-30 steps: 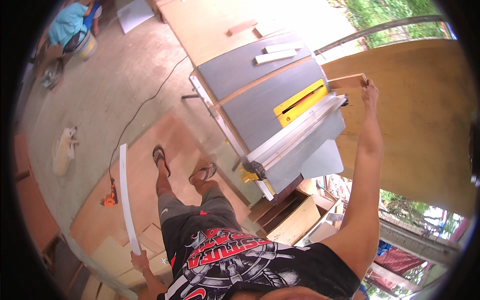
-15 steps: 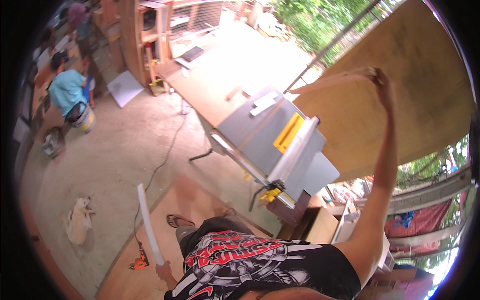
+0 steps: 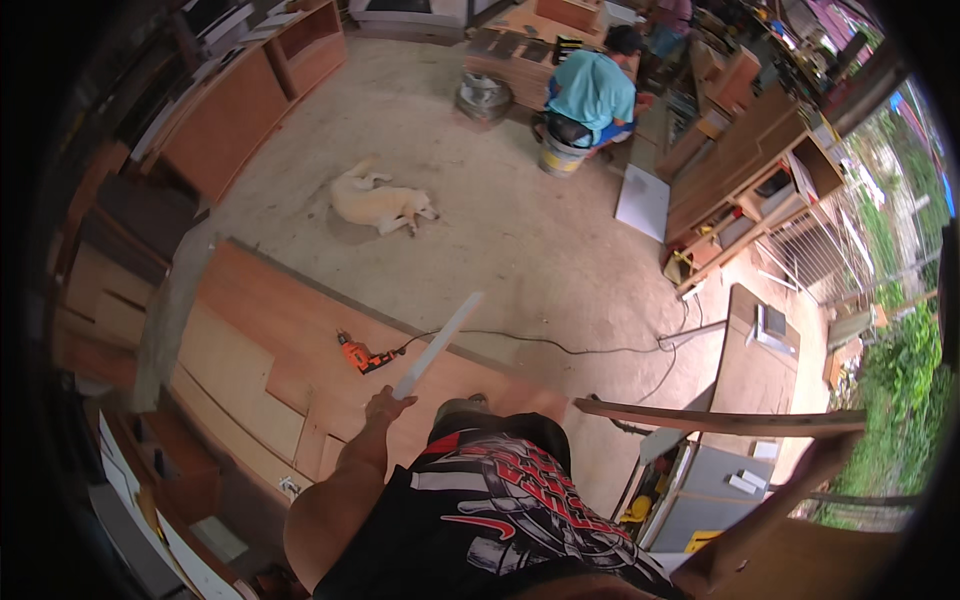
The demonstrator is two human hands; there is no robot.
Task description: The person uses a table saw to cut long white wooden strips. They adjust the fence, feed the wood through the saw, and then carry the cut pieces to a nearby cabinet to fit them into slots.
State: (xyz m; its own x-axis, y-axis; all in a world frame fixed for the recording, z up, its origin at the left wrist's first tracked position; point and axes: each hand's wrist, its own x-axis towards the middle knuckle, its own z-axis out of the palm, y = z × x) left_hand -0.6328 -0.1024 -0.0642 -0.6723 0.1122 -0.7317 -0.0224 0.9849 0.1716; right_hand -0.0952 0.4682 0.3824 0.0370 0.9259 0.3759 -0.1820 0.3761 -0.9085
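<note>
Left-hand fingers are wrapped snug around the near end of a long white strip, so no gap there from what I'm seeing on my end. The strip angles up and to the right, its far end out over the concrete floor. My right hand has the right end of a brown wooden board. It's pretty dim and blurry over there, so I can't pick out single fingers, but the board is up in the air with that hand closed on its end. Beneath the board is the grey table saw, with short white pieces lying on top, and a brown worktop beyond it. Just left of the strip, an orange power drill lies on the plywood sheet. Farther out, a pale dog is stretched out on the concrete, and a person in a teal shirt sits on a bucket.
</note>
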